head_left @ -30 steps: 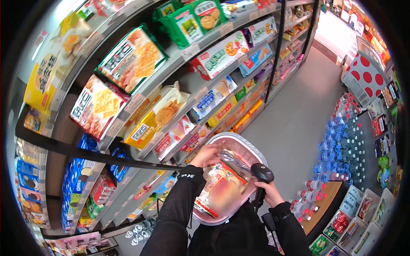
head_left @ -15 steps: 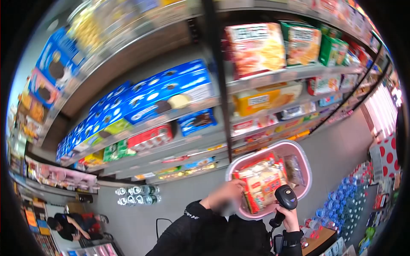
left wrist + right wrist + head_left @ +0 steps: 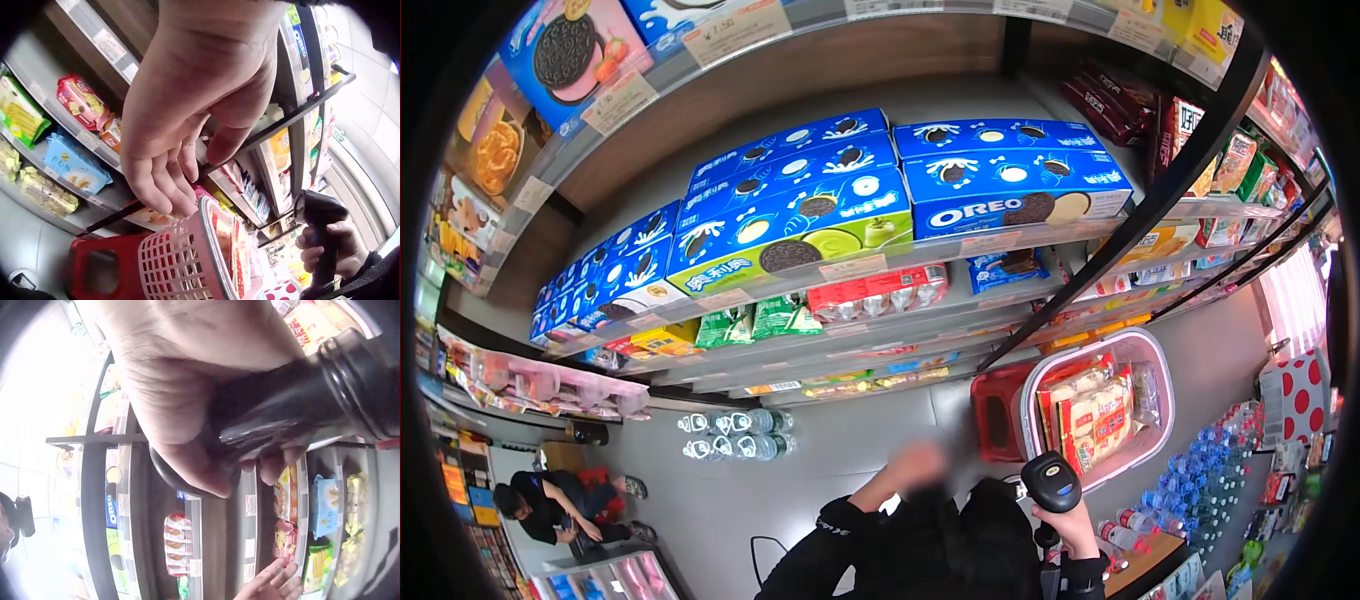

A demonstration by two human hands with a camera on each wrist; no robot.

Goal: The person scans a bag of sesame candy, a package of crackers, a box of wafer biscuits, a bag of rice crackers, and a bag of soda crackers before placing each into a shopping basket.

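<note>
Seen from the head, a right hand (image 3: 1072, 520) wraps the handle of a glossy black scanner (image 3: 1051, 483), rounded head up, low in a shop aisle and near a pink plastic basket (image 3: 1165, 400). The basket rests on a red stool (image 3: 998, 410) and holds crinkled red-and-yellow packets (image 3: 1090, 412). The left hand (image 3: 915, 468) is blurred here and its fingers cannot be made out. Blue cardboard boxes (image 3: 1010, 190) line a grey metal shelf (image 3: 880, 265) above. From the left wrist, the left hand (image 3: 187, 106) hangs empty, fingers loosely bent, their tips just beside the rim of the lattice-walled basket (image 3: 175, 262); whether they touch it cannot be told. The stool (image 3: 100, 275) is cut off at the bottom edge. Beyond the basket, the scanner (image 3: 319, 215) stands upright in the right hand's (image 3: 328, 244) closed fingers. From the right wrist, the right hand (image 3: 187, 381) fills the frame, fingers and thumb curled tight round the scanner's (image 3: 300, 394) smooth dark handle. The scanner's head runs out of the frame. Only the left hand's (image 3: 272, 584) straight fingers show at the bottom edge.
</note>
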